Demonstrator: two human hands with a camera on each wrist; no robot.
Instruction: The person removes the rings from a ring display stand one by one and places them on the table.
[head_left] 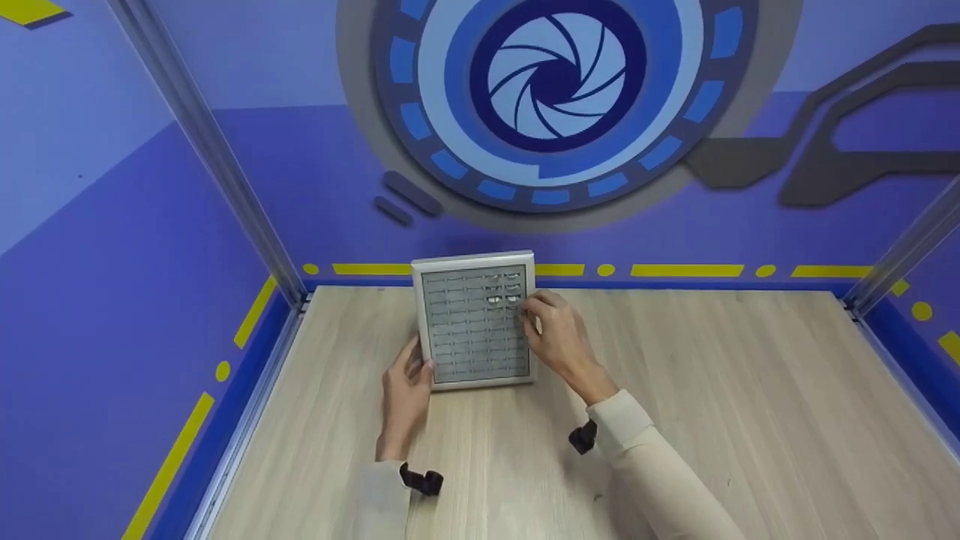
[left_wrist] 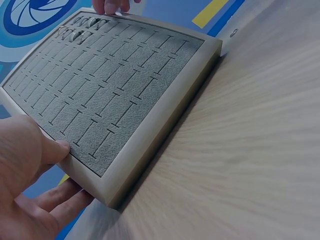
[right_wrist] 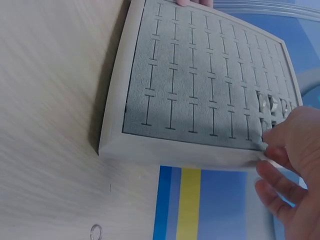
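A ring display board (head_left: 476, 330) with a pale frame and grey slotted padding leans up near the back wall. Several silver rings (head_left: 493, 300) sit in its slots at the upper right. My left hand (head_left: 405, 390) grips the lower left of the frame, thumb on the front and fingers behind. My right hand (head_left: 555, 330) is at the board's right edge, its bent fingertips against the padding beside the lowest rings. Whether a ring is between those fingertips is hidden, even in the right wrist view, where the thumb (right_wrist: 276, 134) touches the padding by the rings.
A loose ring (right_wrist: 96, 231) lies on the wooden table (head_left: 712, 390) to the right of the board. Blue printed walls (head_left: 247, 180) with metal corner posts (head_left: 210, 150) enclose the table at the back and sides.
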